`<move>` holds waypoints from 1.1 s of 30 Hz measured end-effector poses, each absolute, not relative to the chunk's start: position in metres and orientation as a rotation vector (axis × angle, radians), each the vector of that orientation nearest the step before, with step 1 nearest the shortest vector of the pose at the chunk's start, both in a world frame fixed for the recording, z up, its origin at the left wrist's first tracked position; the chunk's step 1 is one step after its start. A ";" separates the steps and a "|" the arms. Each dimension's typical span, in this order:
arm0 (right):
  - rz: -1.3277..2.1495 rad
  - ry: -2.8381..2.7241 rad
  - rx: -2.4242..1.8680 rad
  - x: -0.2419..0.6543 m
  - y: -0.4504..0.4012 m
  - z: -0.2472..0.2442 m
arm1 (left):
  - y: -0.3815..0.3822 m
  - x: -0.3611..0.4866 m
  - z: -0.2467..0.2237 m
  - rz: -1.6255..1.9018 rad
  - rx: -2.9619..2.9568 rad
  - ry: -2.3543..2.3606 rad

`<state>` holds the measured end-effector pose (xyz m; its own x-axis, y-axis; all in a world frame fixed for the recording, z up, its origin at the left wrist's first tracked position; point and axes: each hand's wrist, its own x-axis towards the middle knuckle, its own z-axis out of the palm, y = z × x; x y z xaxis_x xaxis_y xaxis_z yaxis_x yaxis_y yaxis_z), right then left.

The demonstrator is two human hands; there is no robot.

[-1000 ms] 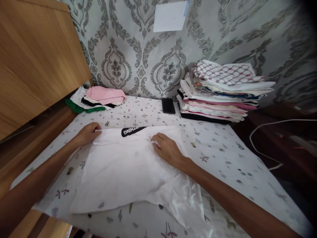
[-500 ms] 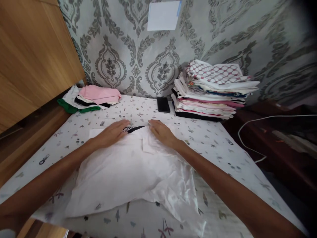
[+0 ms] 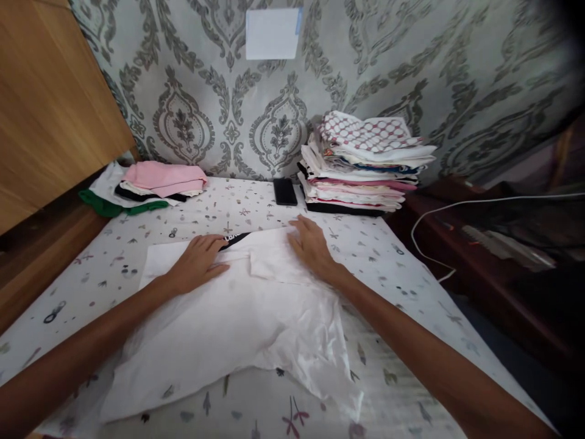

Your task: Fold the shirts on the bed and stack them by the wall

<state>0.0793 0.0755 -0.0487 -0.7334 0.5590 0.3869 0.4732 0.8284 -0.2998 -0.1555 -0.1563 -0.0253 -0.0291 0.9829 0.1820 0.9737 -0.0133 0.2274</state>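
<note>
A white garment, probably a shirt, lies spread and partly folded on the patterned sheet. Along its far edge shows a black strip with white lettering, partly covered. My left hand rests on the far left part of the cloth, fingers stretched out and thumb apart, the fingertips by the black strip. On the far right part my right hand presses down with its fingers extended. Neither hand grips the cloth. The garment's near edge is wrinkled, with a loose, shiny right corner.
A tall stack of folded clothes stands at the back right, a black phone beside it. Further left lies a smaller pile with a pink folded cloth on top. A wooden cabinet borders the left; a white cable hangs at the right.
My left hand has slid back toward me and left, thumb now spread. My right hand has shifted slightly toward the garment's far right corner. The view has turned a little to the right.
</note>
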 end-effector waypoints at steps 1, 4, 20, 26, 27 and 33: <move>0.291 -2.567 -0.640 0.077 0.060 -0.041 | -0.156 -0.152 -0.023 0.512 2.152 2.202; 0.375 -2.756 -0.298 0.068 0.011 -0.024 | -0.157 -0.145 -0.020 0.575 2.082 2.286; 1.590 -2.096 -0.739 0.054 0.014 -0.019 | -0.155 -0.140 -0.012 0.443 2.013 2.175; 1.854 -1.790 -0.828 0.052 0.020 -0.023 | -0.153 -0.147 -0.011 0.393 2.179 2.035; 1.866 -1.779 -0.827 0.052 0.020 -0.023 | -0.151 -0.147 -0.011 0.383 2.199 2.019; 1.934 -1.836 -0.701 0.055 0.020 -0.021 | -0.150 -0.143 -0.011 0.198 2.278 1.988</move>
<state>0.0554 0.0203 -0.0212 -0.8024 0.5895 -0.0936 0.0629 -0.0724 -0.9954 -0.1428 -0.1498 -0.0114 0.1329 0.9908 0.0247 0.9762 -0.1352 0.1694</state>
